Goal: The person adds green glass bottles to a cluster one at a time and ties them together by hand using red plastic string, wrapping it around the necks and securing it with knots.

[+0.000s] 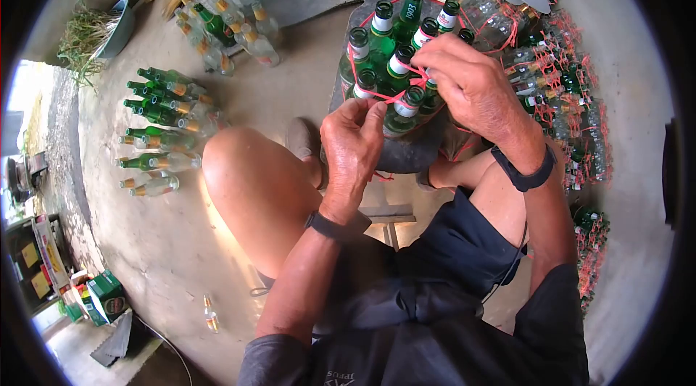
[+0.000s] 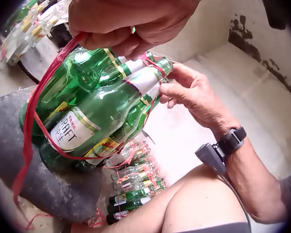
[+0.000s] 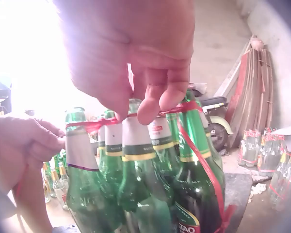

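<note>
Seen from above, a seated person holds red string (image 2: pixel 30 114) wound around a cluster of upright green bottles (image 1: pixel 391 60). The cluster stands on a dark block (image 1: pixel 406 158) in front of the person's bare knees, filling it from the far edge almost to the near edge. The left hand (image 1: pixel 353 143) is at the cluster's near side, fingers curled, thumb and fingertips pinching the red string. The right hand (image 1: pixel 471 81) lies over the bottle necks by the block's right edge, fingers bent, pinching the string where it loops the necks. On the floor (image 1: pixel 181 241) left of the block lie rows of loose bottles (image 1: pixel 156 136). To the right stand tied bundles of clear bottles (image 1: pixel 558 81).
</note>
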Tool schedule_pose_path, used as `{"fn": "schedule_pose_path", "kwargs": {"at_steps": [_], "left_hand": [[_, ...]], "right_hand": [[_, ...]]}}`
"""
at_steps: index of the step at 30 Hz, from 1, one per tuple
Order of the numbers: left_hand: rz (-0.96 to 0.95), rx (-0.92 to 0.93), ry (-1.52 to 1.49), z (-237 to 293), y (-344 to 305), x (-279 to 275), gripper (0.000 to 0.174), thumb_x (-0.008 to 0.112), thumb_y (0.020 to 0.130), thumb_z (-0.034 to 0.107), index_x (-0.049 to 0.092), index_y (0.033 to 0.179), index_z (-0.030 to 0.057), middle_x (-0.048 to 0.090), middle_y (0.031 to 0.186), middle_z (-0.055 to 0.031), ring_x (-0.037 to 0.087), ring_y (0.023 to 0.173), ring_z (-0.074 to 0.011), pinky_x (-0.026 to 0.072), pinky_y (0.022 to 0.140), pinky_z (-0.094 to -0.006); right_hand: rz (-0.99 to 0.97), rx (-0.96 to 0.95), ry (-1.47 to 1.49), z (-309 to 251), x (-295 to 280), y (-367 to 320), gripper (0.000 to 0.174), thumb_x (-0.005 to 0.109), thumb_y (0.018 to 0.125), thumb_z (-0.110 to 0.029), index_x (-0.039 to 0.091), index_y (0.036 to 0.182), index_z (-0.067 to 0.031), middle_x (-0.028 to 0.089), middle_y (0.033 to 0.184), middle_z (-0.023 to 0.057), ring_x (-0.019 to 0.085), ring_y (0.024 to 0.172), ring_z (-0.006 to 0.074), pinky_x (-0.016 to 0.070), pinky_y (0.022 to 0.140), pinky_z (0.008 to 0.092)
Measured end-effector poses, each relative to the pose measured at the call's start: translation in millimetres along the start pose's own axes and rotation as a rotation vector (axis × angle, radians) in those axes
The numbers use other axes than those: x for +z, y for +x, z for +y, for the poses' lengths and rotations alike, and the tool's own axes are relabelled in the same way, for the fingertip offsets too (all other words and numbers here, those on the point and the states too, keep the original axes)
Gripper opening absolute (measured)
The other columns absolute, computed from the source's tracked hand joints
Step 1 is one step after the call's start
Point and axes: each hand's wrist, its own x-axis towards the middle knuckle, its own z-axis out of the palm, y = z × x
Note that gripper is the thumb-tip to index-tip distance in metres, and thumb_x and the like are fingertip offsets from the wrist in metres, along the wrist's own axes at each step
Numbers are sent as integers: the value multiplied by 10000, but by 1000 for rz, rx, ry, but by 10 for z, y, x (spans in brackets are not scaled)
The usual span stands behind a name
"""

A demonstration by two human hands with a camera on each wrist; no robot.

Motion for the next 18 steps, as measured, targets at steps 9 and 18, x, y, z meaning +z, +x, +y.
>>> {"fn": "schedule_pose_path", "kwargs": {"at_steps": [9, 18], "left_hand": [[128, -14, 76, -119, 60, 76, 302, 827, 938, 233, 800, 968, -66, 768, 752, -185, 719, 654, -193, 564, 660, -372], [147, -19, 120, -56, 79, 58, 378, 842, 932, 301, 793, 891, -72, 715, 677, -233, 718, 594, -258, 547, 612, -411]], "right_hand": [[-482, 114, 86, 30, 222, 367, 275, 552, 928, -89, 780, 1065, -23, 768, 975, 206, 730, 994, 434, 573, 852, 508], [-871, 365, 386, 301, 284, 610, 277, 587, 949, -41, 748, 1155, 53, 782, 977, 139, 724, 955, 232, 563, 913, 374]]}}
